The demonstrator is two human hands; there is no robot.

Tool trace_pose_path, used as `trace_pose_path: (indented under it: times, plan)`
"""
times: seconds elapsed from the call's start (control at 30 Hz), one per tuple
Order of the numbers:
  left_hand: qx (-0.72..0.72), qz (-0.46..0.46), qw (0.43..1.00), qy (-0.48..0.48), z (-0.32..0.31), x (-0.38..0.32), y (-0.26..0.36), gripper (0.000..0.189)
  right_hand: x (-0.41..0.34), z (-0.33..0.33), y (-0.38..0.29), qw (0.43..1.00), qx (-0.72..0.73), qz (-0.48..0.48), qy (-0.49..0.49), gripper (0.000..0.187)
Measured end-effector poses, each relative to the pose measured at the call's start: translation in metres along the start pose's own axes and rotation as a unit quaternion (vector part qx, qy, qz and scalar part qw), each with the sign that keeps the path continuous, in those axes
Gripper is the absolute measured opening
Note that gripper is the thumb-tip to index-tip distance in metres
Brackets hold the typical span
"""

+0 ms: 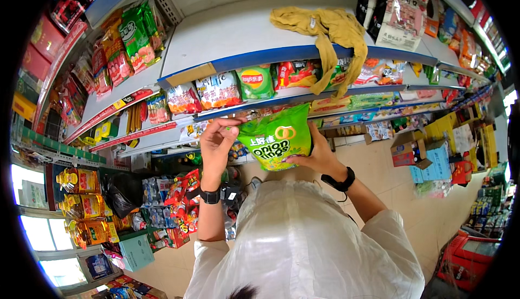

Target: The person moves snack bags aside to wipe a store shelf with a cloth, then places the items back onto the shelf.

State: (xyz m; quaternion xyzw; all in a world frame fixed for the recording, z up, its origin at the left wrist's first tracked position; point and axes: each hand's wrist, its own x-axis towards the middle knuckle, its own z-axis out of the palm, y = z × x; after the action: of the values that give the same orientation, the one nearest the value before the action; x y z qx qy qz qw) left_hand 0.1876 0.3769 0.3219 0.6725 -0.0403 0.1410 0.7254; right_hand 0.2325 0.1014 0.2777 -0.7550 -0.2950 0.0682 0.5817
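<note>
A green bag of onion rings (270,142) is held up in front of my body, its printed face towards me. My right hand (323,154) grips its right side, thumb across the front and the other fingers behind. At the upper left corner, my left hand (219,138) pinches a bit of green film between thumb and fingertips. Just beyond the bag are shelves of snacks, among them a green Lay's chip bag (255,83). A yellow cloth (339,27) lies on the upper shelf (231,35), with its ends hanging over the blue front edge.
Meat snack packs (138,39) fill the left shelf. Oil bottles (83,207) and a black plastic bag (124,193) stand at lower left. Cartons (436,161) sit on the tiled floor (373,169) to the right. A white snack pouch (402,12) stands at upper right.
</note>
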Motion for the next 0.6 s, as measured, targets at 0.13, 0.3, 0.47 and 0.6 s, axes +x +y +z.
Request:
trace_pose_path:
  times: [0.13, 0.3, 0.47, 0.6]
  plan:
    - [0.008, 0.000, 1.000, 0.010, -0.007, 0.003, 0.001, 0.009, 0.003, -0.002, 0.007, 1.000, -0.015, -0.004, -0.004, 0.095]
    - [-0.014, 0.021, 0.993, 0.116, -0.004, 0.000, -0.009, 0.010, 0.005, 0.001, 0.005, 0.999, -0.011, 0.021, -0.024, 0.092]
    - [-0.126, 0.042, 0.956, 0.261, 0.001, 0.002, -0.023, 0.018, 0.006, 0.009, 0.012, 0.998, -0.008, -0.057, 0.017, 0.077]
    - [-0.153, 0.046, 0.932, 0.324, -0.017, 0.010, -0.017, 0.019, -0.006, 0.002, 0.029, 0.972, 0.124, 0.202, -0.001, 0.066]
